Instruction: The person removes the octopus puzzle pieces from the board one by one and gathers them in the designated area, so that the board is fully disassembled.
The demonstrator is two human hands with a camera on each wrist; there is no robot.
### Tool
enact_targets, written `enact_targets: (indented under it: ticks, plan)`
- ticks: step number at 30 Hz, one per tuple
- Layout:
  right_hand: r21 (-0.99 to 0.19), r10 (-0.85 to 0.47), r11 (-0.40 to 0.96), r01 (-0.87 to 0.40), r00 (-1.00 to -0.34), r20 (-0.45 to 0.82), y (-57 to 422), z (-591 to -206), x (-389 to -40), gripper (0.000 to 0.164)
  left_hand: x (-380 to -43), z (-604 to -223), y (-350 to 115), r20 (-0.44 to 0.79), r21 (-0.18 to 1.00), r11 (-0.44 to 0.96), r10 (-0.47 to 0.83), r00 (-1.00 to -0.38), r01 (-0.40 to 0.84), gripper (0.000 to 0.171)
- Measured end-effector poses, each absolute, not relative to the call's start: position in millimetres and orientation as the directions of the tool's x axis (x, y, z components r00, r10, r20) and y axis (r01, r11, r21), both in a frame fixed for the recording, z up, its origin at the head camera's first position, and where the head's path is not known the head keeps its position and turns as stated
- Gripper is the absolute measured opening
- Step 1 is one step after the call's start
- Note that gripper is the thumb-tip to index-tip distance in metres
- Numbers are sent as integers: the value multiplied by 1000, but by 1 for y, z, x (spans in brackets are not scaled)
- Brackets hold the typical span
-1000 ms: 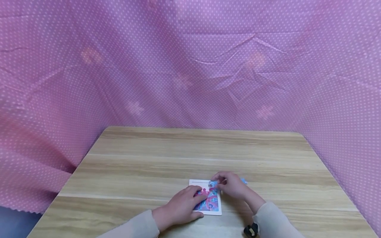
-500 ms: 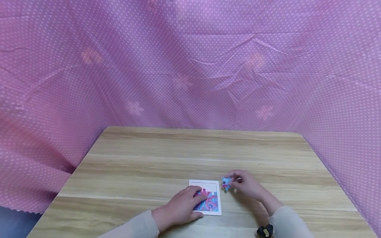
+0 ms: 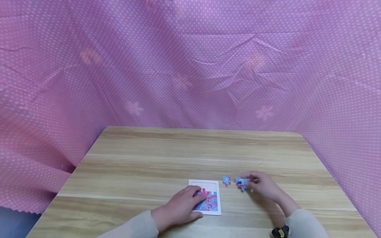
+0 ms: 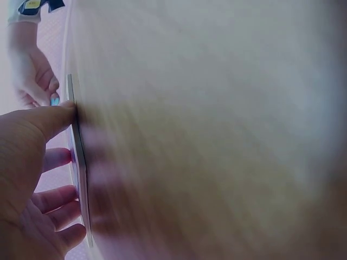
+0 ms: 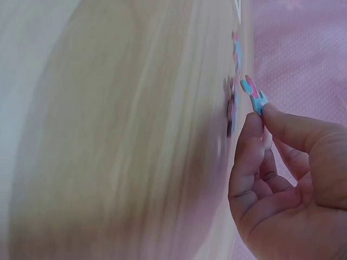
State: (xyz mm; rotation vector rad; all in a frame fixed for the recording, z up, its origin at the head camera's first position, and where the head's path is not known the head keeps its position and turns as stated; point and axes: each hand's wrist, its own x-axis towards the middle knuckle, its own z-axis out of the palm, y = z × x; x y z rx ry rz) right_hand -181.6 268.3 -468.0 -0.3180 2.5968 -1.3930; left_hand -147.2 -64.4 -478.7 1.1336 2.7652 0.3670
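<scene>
My left hand (image 3: 182,205) lies over the left part of a white-framed jigsaw puzzle board (image 3: 219,203), fingers on its pink and blue pieces and thumb at the near edge. In the left wrist view the thumb (image 4: 57,119) touches the board's edge (image 4: 82,184). My right hand (image 3: 263,186) pinches a blue and pink puzzle piece (image 5: 255,95) between thumb and fingertips, above the table to the right of the board. Below it in the right wrist view lies another puzzle piece (image 5: 232,111). One more loose piece (image 3: 226,180) lies between the board and my right hand.
The wood-grain table (image 3: 166,148) stretches away behind the board to a rounded far edge. A pink dotted cloth (image 3: 190,82) hangs around its back and sides. A black band (image 3: 280,231) is at my right wrist.
My right hand has moved right, from the board's upper right corner out over the table, with the puzzle piece. A loose piece now shows where that hand was. My left hand stays in place.
</scene>
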Motion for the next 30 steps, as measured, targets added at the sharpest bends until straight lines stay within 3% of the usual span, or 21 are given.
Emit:
enact_targets:
  ticks: [11,30]
  plan:
    - [-811,-195,585,-3,-971,-137,292,-468,-189,27,-154,-480,-63,-40,276,694,699,-714,665,61]
    - [-759,-166,652,-7,-977,-133,305,-468,-188,30,-152,-478,-63,-55,268,703,694,-718,659,62]
